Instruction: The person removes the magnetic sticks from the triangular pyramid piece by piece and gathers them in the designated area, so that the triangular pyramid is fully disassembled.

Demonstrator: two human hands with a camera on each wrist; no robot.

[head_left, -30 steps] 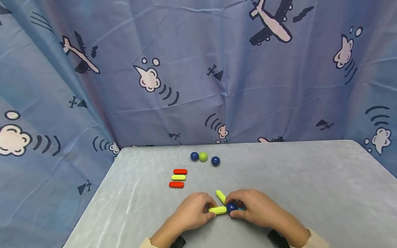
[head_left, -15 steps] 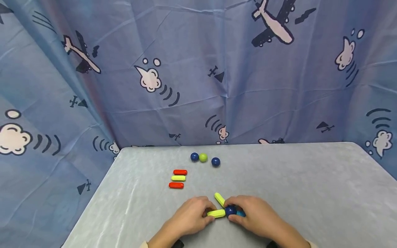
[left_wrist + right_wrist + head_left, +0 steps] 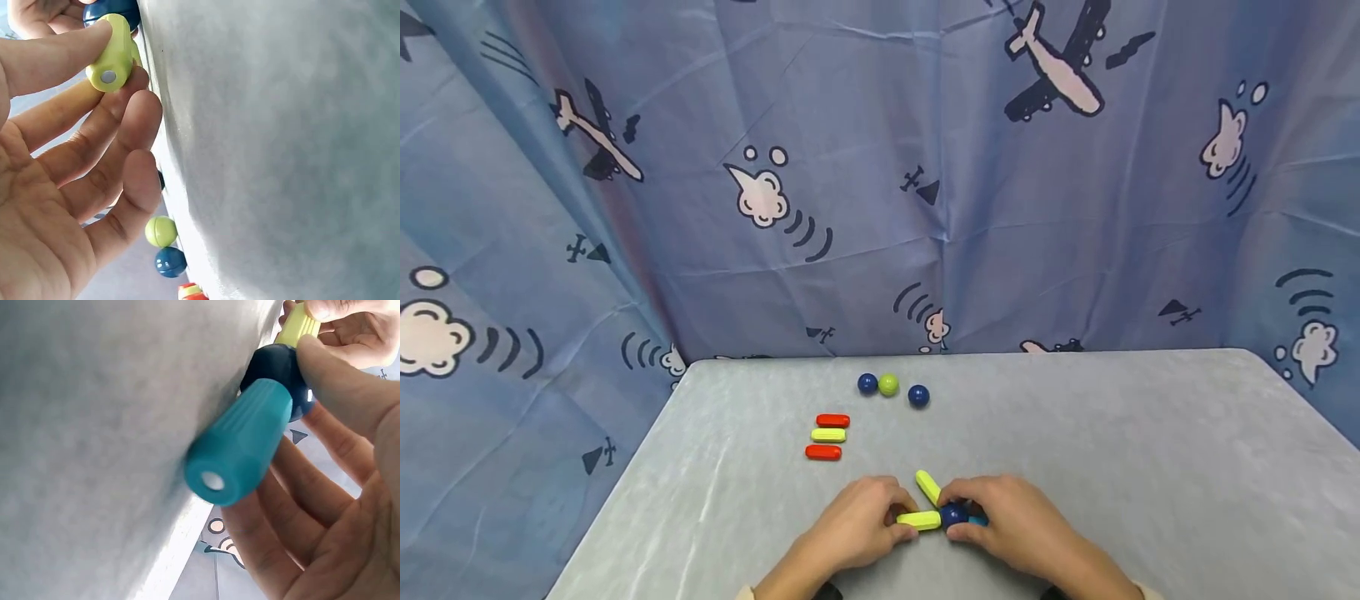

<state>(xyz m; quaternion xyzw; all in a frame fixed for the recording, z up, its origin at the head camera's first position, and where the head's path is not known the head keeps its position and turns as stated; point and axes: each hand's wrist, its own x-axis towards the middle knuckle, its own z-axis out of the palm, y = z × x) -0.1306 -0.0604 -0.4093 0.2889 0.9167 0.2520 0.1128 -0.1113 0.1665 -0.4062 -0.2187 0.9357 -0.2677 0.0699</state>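
Near the front of the table, my left hand pinches a yellow-green magnetic rod between thumb and fingers; a round metal tip shows at its free end. The rod's other end meets a dark blue ball, which my right hand grips with thumb and fingertips. From the ball a teal rod sticks out under the right palm, mostly hidden in the head view. A second yellow-green rod points away from the ball toward the back left.
Farther back on the grey table lie a red rod, a yellow rod and another red rod in a stack of rows. Behind them sit a blue ball, a green ball and another blue ball. A patterned curtain hangs behind.
Both hands and the joined rods and ball have shifted slightly toward the front and left in the head view, which itself moved a little. The holds look the same.
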